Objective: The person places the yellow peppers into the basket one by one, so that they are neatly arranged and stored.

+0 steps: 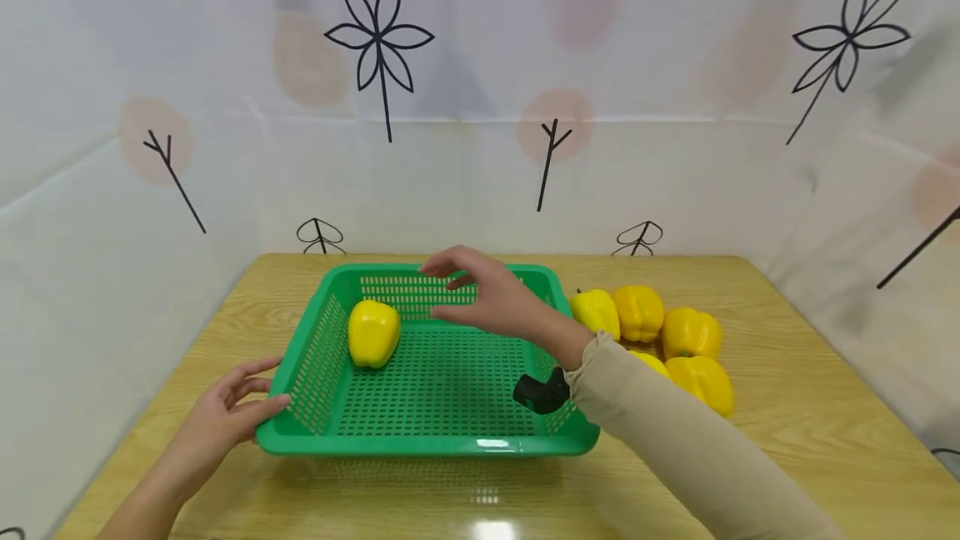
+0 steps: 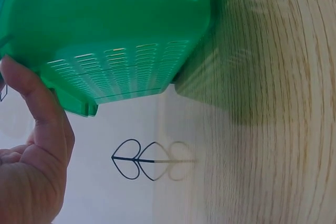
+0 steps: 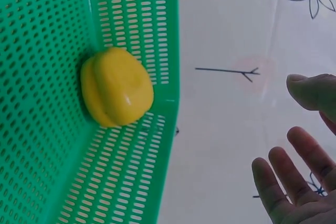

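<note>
A green plastic basket [image 1: 450, 445] with slotted walls stands on the wooden table. My left hand [image 1: 228, 407] holds its left rim, thumb over the edge and fingers along the outside; the left wrist view shows that hand [image 2: 39, 124] against the basket wall [image 2: 121, 30]. Inside, near the left wall, sits one yellow bell pepper [image 1: 373, 333], also seen in the right wrist view [image 3: 118, 87]. Above the basket hovers my right hand [image 1: 495, 294], thumb and fingers spread apart, holding nothing. Its fingers [image 3: 302, 169] are apart from the pepper in the right wrist view.
Several more yellow bell peppers [image 1: 692, 333] lie grouped on the table [image 1: 787, 440] to the right of the basket, partly hidden by my right sleeve [image 1: 675, 432]. A black strap-like device [image 1: 542, 392] is at the right wrist. Behind hangs a patterned white cloth [image 1: 465, 173].
</note>
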The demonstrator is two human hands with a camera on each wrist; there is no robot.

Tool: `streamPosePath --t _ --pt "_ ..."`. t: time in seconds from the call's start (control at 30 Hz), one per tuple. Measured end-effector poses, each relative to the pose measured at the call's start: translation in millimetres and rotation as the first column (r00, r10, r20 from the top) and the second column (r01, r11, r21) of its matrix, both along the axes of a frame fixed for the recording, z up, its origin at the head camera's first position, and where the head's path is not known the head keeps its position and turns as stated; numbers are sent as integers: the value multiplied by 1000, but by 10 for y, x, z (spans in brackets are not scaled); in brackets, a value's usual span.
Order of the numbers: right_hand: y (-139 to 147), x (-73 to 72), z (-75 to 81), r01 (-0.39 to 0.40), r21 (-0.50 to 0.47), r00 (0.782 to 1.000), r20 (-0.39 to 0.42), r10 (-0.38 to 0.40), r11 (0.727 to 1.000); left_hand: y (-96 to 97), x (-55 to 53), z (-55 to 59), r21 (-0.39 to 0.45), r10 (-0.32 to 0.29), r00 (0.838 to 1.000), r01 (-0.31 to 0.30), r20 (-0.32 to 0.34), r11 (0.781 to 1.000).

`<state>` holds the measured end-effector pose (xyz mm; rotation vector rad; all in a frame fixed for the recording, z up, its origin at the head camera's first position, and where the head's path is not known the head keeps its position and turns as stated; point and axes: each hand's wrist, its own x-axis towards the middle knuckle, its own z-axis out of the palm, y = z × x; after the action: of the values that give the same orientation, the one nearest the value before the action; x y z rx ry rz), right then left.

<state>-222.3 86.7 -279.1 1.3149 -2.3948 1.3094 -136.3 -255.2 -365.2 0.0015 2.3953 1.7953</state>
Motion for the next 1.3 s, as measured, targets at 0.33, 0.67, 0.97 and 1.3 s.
streamPosePath --t 0.33,0.67,0.97,1.3 --pt "244 91 31 14 -99 998 -61 -20 995 2 13 -25 -4 7 1000 -7 -11 1000" --pt "535 196 23 116 -67 993 -23 -118 991 -11 1 -6 -18 3 1000 -3 7 1000" --pt "799 264 -47 166 -84 984 -58 -171 983 -23 23 0 -21 7 1000 -6 26 1000" --pt "1129 339 -121 246 -89 962 -97 -254 965 -26 2 12 -38 6 998 -4 57 999"
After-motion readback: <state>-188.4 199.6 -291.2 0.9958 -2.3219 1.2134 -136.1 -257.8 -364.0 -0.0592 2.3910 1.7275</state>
